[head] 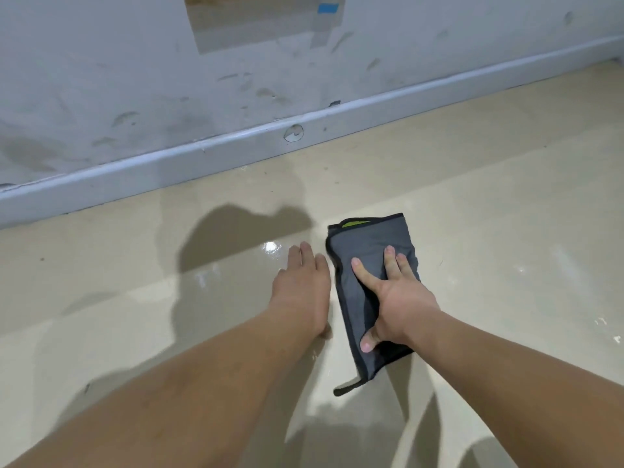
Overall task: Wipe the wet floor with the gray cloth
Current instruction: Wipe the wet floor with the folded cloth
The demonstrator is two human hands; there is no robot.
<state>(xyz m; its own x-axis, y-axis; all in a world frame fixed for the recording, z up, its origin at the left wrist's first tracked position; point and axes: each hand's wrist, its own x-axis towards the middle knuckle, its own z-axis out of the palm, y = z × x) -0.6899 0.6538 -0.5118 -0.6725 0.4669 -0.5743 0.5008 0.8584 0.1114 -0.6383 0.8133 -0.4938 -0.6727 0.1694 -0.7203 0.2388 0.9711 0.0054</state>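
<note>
A folded gray cloth point(364, 244) with dark edging and a green patch at its far end lies flat on the glossy beige floor point(489, 204). My right hand point(393, 293) presses down on the cloth with fingers spread, the thumb curled over its near edge. My left hand point(302, 282) rests flat on the floor just left of the cloth, fingers together, holding nothing. A wet sheen with bright reflections point(270, 246) shows on the floor ahead of my left hand.
A scuffed pale wall point(236, 62) with a blue-gray baseboard point(202, 153) runs across the far side. A small round mark point(293, 132) sits on the baseboard. Floor stretches away to the right and left of my arms.
</note>
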